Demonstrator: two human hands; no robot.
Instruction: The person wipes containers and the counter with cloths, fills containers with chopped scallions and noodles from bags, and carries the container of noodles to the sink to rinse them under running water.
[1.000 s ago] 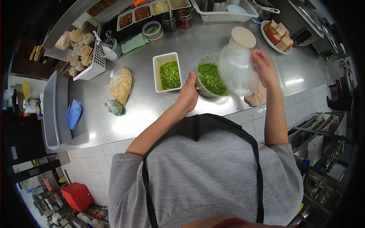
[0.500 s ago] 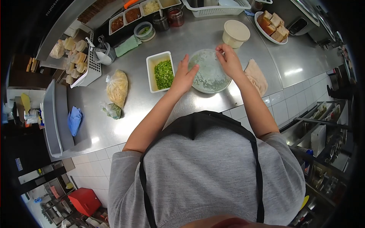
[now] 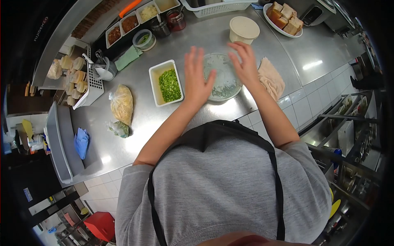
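A round, clear-topped container (image 3: 221, 80) sits on the steel counter in front of me, whitish bits showing on its surface. My left hand (image 3: 198, 78) hovers at its left edge, fingers stretched out and slightly blurred, with nothing in it. Over the container's right side is my right hand (image 3: 245, 65), fingers apart and also holding nothing. Whether either hand touches the rim I cannot tell. Left of my left hand stands a white rectangular tub (image 3: 154, 84) of chopped green onions (image 3: 169, 85). A lidded cream tub (image 3: 244, 29) is just beyond my right hand.
A beige cloth (image 3: 271, 78) lies right of my right forearm. Farther left are a knotted plastic bag (image 3: 122, 102), a smaller bag of greens (image 3: 119, 128), a blue cloth (image 3: 81, 142) and a grey bin (image 3: 59, 143). An oval dish (image 3: 269, 18) of bread-like chunks sits at back right.
My left hand has lifted and its fingers now point away from me. My right hand's fingers have spread. The whole view has shifted and turned slightly; the containers keep their places on the counter.
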